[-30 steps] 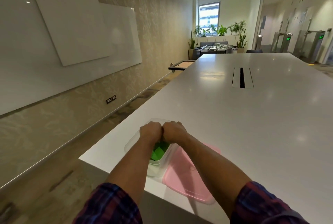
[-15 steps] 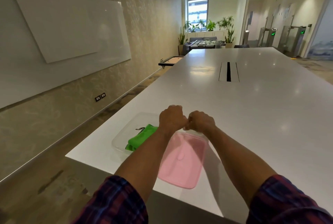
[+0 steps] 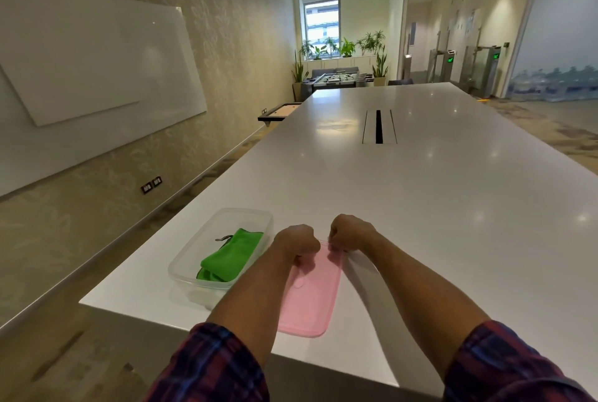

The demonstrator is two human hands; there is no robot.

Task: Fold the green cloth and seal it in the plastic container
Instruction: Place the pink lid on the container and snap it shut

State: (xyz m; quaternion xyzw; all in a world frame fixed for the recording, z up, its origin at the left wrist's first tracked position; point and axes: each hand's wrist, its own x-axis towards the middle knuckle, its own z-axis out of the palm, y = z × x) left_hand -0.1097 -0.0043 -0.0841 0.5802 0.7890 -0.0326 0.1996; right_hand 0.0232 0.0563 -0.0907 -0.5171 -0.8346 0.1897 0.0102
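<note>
A folded green cloth [image 3: 229, 257] lies inside a clear plastic container [image 3: 223, 217] near the table's front left corner. To the right of the container a pink lid [image 3: 312, 298] lies flat on the white table. My left hand [image 3: 296, 244] is closed over the lid's far edge on the left. My right hand [image 3: 351, 233] pinches the same far edge on the right. Both fists hide that end of the lid.
The long white table [image 3: 420, 191] stretches far ahead, with a cable slot [image 3: 378, 126] in its middle. Its front edge runs just below the lid. A wall with whiteboards [image 3: 97, 61] stands to the left across a floor gap.
Both hands have left the container with the cloth and moved right onto the pink lid, now gripping its far edge. The cloth stays in the container.
</note>
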